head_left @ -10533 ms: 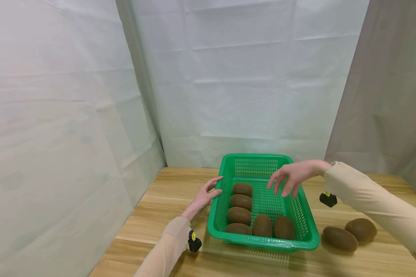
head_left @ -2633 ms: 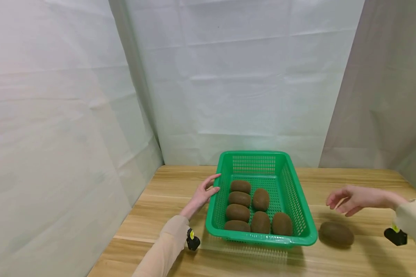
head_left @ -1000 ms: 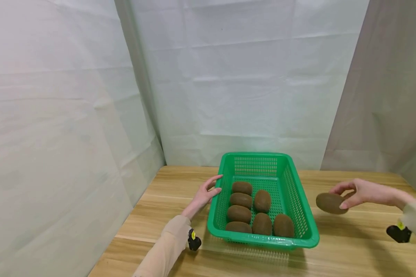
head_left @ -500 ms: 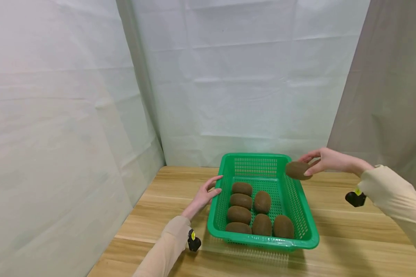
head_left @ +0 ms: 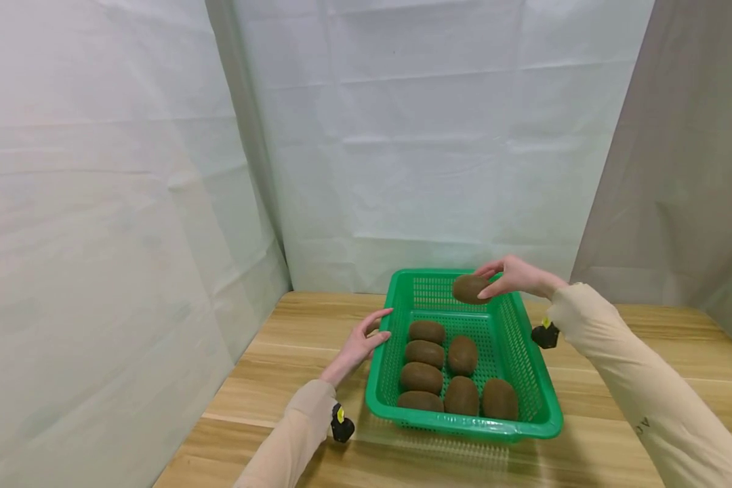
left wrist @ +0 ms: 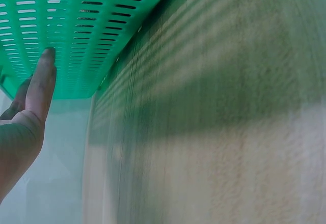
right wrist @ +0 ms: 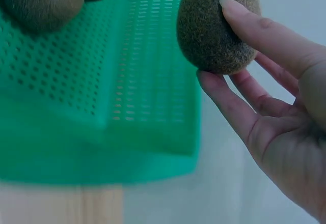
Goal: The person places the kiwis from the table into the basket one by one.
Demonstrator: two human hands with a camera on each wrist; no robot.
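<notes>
- Since half a second ago, my right hand [head_left: 515,276] has carried the brown fuzzy oval kiwi [head_left: 471,289] from beyond the right rim to a spot above the far end of the green perforated plastic basket [head_left: 524,390]; my left hand [head_left: 360,342] has stayed at the basket's left wall.
- Head view: the kiwi is pinched between my right thumb and fingers, held in the air over the far part of the basket, clear of the floor.
- Head view: seven more brown kiwis [head_left: 425,354] lie on the basket floor, four in a column along the left wall, three beside them toward the near right.
- Head view: my left hand lies with fingers straight, fingertips touching the outside of the left wall; the basket stands on the light wooden tabletop [head_left: 280,379], before a white cloth backdrop [head_left: 402,135].
- Left wrist view: straight fingers [left wrist: 43,76] rest flat against the green slotted wall [left wrist: 76,25], holding nothing; wooden surface blurred alongside.
- Right wrist view: thumb [right wrist: 260,30] on top and fingers beneath grip the kiwi [right wrist: 216,23]; the basket's corner [right wrist: 102,107] lies below, with two other kiwis [right wrist: 43,2] blurred at the upper left.
</notes>
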